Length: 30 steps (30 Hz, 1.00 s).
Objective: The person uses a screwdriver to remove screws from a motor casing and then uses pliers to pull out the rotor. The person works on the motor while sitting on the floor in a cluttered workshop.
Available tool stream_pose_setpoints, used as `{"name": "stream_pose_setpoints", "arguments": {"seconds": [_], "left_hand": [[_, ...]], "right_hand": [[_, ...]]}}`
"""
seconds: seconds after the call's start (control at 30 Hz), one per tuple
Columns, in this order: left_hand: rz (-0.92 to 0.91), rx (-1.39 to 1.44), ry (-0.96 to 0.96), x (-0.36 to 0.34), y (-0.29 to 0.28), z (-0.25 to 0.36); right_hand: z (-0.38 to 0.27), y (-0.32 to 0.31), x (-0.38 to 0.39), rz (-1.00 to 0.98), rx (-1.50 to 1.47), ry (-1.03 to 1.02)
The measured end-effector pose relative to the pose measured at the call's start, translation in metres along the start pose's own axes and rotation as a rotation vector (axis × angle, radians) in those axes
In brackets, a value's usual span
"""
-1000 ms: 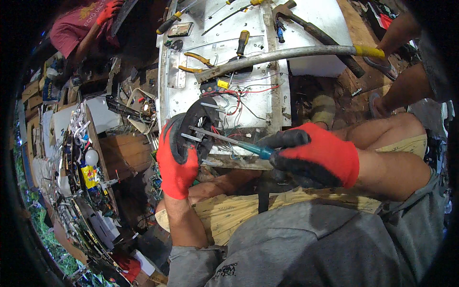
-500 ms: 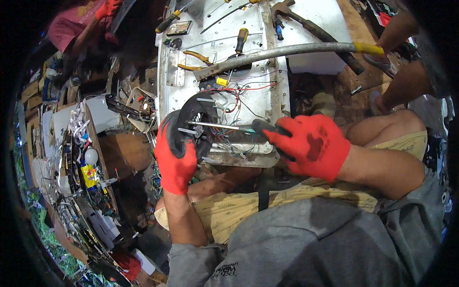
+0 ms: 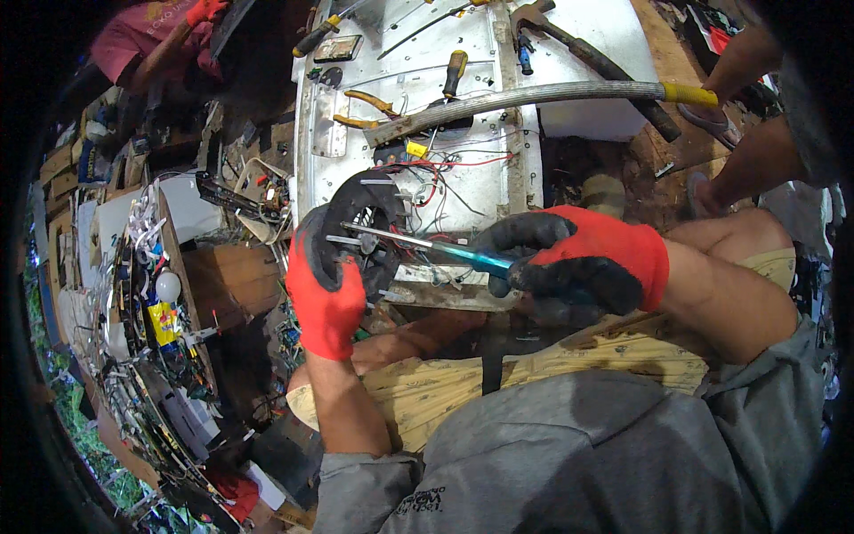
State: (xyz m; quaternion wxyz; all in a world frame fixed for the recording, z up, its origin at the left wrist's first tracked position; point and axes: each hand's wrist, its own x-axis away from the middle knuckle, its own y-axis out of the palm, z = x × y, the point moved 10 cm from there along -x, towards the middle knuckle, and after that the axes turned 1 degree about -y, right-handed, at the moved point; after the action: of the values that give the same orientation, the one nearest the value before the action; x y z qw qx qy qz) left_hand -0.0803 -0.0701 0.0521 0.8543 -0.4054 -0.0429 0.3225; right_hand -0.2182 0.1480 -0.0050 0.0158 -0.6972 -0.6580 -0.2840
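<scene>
My left hand (image 3: 327, 298), in a red glove with dark palm coating, grips a round black part (image 3: 358, 194) with pale metal posts standing out of it. Wrapped round the teal see-through handle of a screwdriver (image 3: 482, 259) is my gloved right hand (image 3: 587, 262). The screwdriver's shaft slants left, its tip at the middle of the black part beside a post. Thin wires (image 3: 445, 191), red and dark, lie on the white metal panel (image 3: 342, 191) just beyond. Whether the tip sits on a screw is too small to tell.
On the panel lie orange-handled pliers (image 3: 366, 107), a yellow-and-black screwdriver (image 3: 455, 76), a long braided hose (image 3: 534, 93) and a hammer (image 3: 592, 67). Scrap heaps (image 3: 160, 320) fill the left side. Another person's gloved hand (image 3: 206, 11) shows far left; bare legs (image 3: 765, 156) are at right.
My right hand has turned and closed round the screwdriver handle, showing more of its teal grip. The shaft now slopes more steeply. My left hand still holds the black part in nearly the same place.
</scene>
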Motion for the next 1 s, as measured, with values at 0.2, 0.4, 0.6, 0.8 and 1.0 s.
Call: {"name": "stream_pose_setpoints", "arguments": {"seconds": [0.2, 0.4, 0.6, 0.8, 1.0], "left_hand": [[0.037, -0.159, 0.122, 0.001, 0.001, 0.019], [0.019, 0.060, -0.047, 0.002, 0.001, -0.005], [0.040, 0.064, -0.047, 0.002, -0.005, -0.012], [0.044, -0.024, -0.010, 0.001, 0.001, 0.004], [0.083, 0.031, -0.028, 0.004, -0.002, 0.000]], "right_hand": [[-0.060, 0.013, 0.024, 0.361, 1.017, -0.585], [-0.044, -0.021, 0.011, 0.240, -0.416, -0.278], [-0.021, -0.027, 0.001, 0.233, -0.352, -0.128], [0.001, -0.009, 0.003, 0.028, 0.234, 0.084], [-0.013, -0.011, 0.004, 0.252, -0.032, -0.074]]}}
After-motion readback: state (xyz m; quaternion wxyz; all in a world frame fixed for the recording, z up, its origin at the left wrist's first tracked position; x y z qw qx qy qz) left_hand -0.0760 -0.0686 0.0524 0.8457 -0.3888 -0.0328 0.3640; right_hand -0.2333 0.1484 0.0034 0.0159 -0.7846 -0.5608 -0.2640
